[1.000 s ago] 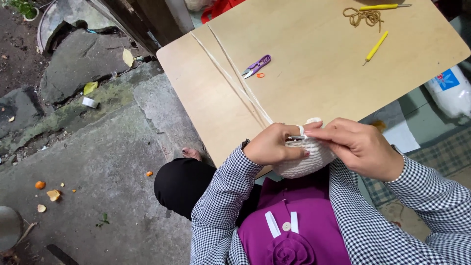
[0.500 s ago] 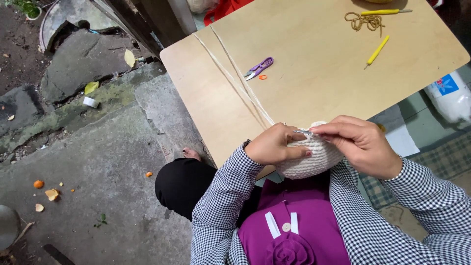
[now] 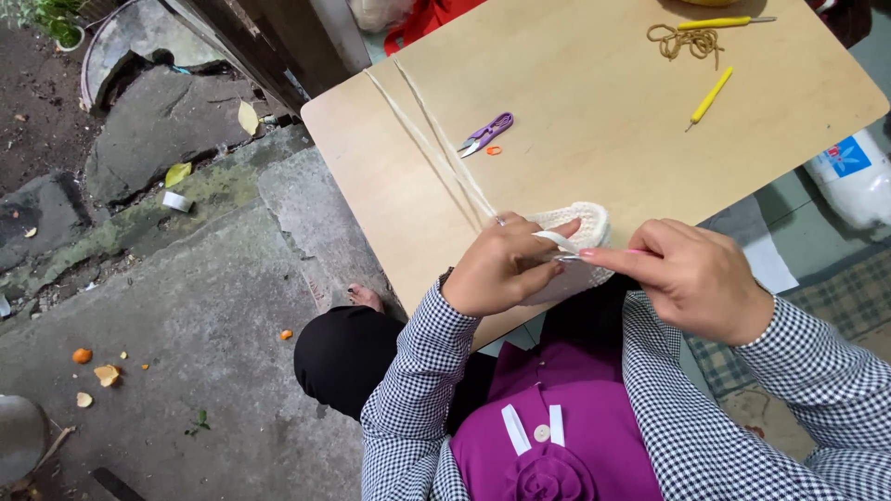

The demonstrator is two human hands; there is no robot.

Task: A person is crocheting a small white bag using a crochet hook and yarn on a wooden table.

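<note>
Closest to the camera is the person's purple top with a cloth flower [image 3: 548,473] on it, and checked sleeves on both arms. Just past that, at the near edge of the bench [image 3: 594,121], both hands work on a cream crochet piece [image 3: 583,227]. The crochet piece lies half on the bench and half over its near edge. The left hand [image 3: 501,269] is curled around the crochet piece and pinches a white strand over one finger. The right hand [image 3: 696,278] pinches a thin crochet hook [image 3: 603,254] with a pink handle, and its tip pokes into the piece right beside the left fingers. The two hands are almost touching.

Two long cream yarn strands [image 3: 432,144] run from the crochet piece across the bench to its far left edge. A little farther along the bench, just beside the strands, lie small purple snips [image 3: 487,135] with a tiny orange ring [image 3: 494,150] next to them. Near the far right of the bench sits a loose bundle of tan cord [image 3: 687,39]. One yellow hook [image 3: 708,96] lies near the cord, and another yellow tool [image 3: 719,22] lies at the far edge.

Left of the bench, down on the stone ground [image 3: 167,306], are bits of orange peel [image 3: 93,366].
</note>
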